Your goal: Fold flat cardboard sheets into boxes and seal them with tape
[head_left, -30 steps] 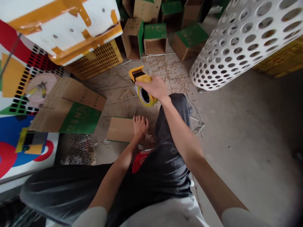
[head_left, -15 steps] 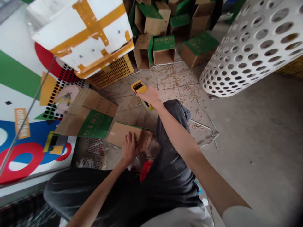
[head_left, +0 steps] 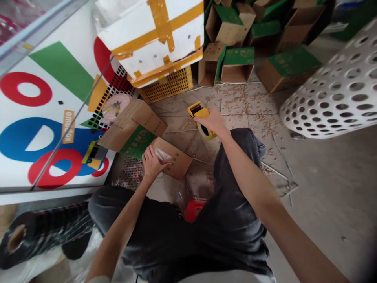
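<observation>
My right hand point(head_left: 215, 121) is wrapped round a yellow tape dispenser point(head_left: 203, 114), with a roll visible on its underside. It holds the dispenser above the floor, apart from any box. Between my knees, my left hand point(head_left: 151, 162) grips a small brown cardboard box point(head_left: 178, 159) at its left end, fingers over the far edge and thumb across the face. A row of small holes and a whitish, shiny patch show on that face. Just beyond my left hand stands a stack of folded brown and green cartons point(head_left: 134, 131).
Opened green-and-brown boxes point(head_left: 238, 65) lie at the back. A taped white foam box point(head_left: 159, 37) rests on a yellow crate point(head_left: 167, 84). At right stands a white perforated basket point(head_left: 332, 94). Brown bits point(head_left: 253, 106) litter the floor; a black film roll point(head_left: 44, 228) lies lower left.
My left hand has turned the small box so its holed face shows, and has shifted to its left end. My right hand still holds the dispenser. The view has swung left.
</observation>
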A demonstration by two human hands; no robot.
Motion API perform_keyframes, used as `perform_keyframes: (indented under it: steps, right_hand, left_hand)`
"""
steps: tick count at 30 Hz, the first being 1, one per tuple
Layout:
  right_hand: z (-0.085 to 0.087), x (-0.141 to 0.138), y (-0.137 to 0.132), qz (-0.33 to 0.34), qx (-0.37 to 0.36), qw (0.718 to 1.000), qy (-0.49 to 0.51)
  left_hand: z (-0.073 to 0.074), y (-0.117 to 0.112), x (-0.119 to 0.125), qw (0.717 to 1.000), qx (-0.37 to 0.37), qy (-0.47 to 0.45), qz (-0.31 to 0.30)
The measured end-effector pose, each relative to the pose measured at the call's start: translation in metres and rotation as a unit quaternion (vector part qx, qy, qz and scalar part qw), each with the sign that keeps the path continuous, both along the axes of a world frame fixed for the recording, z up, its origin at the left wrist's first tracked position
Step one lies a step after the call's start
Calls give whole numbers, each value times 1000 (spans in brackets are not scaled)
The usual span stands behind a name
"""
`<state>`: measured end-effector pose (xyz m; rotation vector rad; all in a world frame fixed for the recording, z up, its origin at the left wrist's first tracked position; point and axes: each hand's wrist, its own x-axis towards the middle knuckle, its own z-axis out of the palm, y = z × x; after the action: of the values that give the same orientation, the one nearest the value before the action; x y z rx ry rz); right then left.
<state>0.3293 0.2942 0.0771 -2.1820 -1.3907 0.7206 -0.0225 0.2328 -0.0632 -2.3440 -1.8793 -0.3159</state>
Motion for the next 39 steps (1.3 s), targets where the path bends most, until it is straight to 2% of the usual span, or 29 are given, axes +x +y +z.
perform_keyframes:
  steps: [6,9,12,16,19,21,26,30,33,36,39]
  right_hand:
    - [-9,-1,7,14,5,1000,-18]
    - [-13,0,10,14,0,1000,-24]
    - [-17,2,13,17,-4,999,-41]
    - [-22,5,15,14,-12,998,-57]
    - [-24,7,15,12,-12,998,-55]
    - [-24,8,14,13,-10,999,-50]
    - [-24,8,14,20,-6,999,-50]
    - [-24,9,15,27,-6,998,-55]
    - [-26,10,16,27,-9,998,-54]
    - [-28,11,16,23,-9,998,-54]
    - [-27,13,15,22,-11,998,-60]
  left_hand:
    - [-23,24,-20,992,35,-114,50]
    - [-24,38,-33,979,50,-181,75]
    - [-18,47,-38,969,57,-223,88]
    - [-11,43,-25,984,32,-163,64]
    - [-15,35,-13,996,15,-72,43]
    - [-20,34,-11,997,15,-46,52]
    - [-23,48,-25,988,34,-106,107]
    - [-14,57,-35,977,47,-166,128]
    - [-7,55,-31,972,50,-174,148]
    - [-6,48,-22,985,31,-136,106]
    - [-11,41,-16,997,4,-49,62]
